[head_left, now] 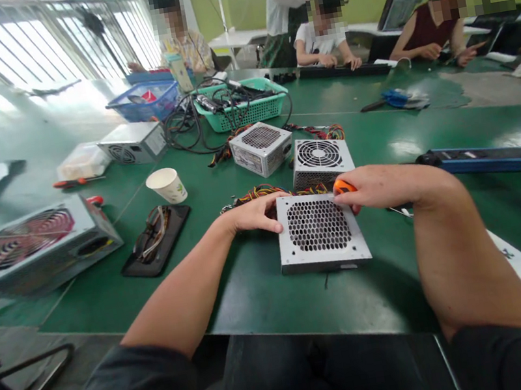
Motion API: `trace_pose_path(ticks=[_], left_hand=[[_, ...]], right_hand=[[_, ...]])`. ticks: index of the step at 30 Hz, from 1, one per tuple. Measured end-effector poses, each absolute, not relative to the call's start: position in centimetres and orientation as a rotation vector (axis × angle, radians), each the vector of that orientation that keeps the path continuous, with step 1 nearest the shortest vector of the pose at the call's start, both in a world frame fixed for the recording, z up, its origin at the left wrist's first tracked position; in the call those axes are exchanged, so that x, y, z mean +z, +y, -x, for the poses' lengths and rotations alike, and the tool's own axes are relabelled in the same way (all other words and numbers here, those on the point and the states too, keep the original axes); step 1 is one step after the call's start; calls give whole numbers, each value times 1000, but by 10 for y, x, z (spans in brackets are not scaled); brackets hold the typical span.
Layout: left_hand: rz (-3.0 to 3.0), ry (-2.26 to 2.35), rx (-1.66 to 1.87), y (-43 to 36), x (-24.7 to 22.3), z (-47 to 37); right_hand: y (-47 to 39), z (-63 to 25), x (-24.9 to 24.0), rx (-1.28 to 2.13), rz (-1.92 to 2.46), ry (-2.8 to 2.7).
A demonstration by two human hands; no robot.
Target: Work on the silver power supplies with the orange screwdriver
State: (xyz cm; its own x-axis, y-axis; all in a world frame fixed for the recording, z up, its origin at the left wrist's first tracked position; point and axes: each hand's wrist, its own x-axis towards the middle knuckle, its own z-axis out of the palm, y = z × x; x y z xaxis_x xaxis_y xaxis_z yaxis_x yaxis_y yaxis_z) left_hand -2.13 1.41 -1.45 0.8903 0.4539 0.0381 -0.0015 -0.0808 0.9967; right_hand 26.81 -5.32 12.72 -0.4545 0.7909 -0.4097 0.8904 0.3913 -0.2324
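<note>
Green, glossy tabletop (250,289), light reflecting off it in patches. Pale metal railing (125,28) runs along the bright left side of the room; low yellow-green partition (245,7) stands at the back. Several people are beyond the far part of the table, most seated.

The silver-grey metal box with a honeycomb grille (319,225) lies flat on the table directly before you, near your edge. Grille faces up; the near side runs roughly along the table edge. The top looks close to square, so you cannot tell a long axis from here.

Your left hand (258,215) has its thumb at the box's left edge, fingers partly hidden; how tightly it grips, cannot tell. Your right hand (370,185) is closed around an orange-handled tool (344,186) at the far right corner, tip hidden.

Just beyond: a silver box with a round fan guard (319,154). To your left, well apart: a white paper cup (167,187), upright.
</note>
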Motion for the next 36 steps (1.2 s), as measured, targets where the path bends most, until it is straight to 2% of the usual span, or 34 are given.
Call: trace_pose_path(ticks=[5, 29, 33, 36], left_hand=[[-1633, 375, 419, 15, -19, 21], [-1601, 369, 459, 13, -26, 21], [-1616, 370, 441, 15, -26, 22], [-1622, 370, 432, 15, -26, 23]], right_hand=[[-57, -263, 130, -511, -1512, 2395], [-63, -271, 133, -532, -1558, 2422], [-65, -276, 141, -434, -1663, 2470], [-73, -278, 151, -295, -1897, 2560]])
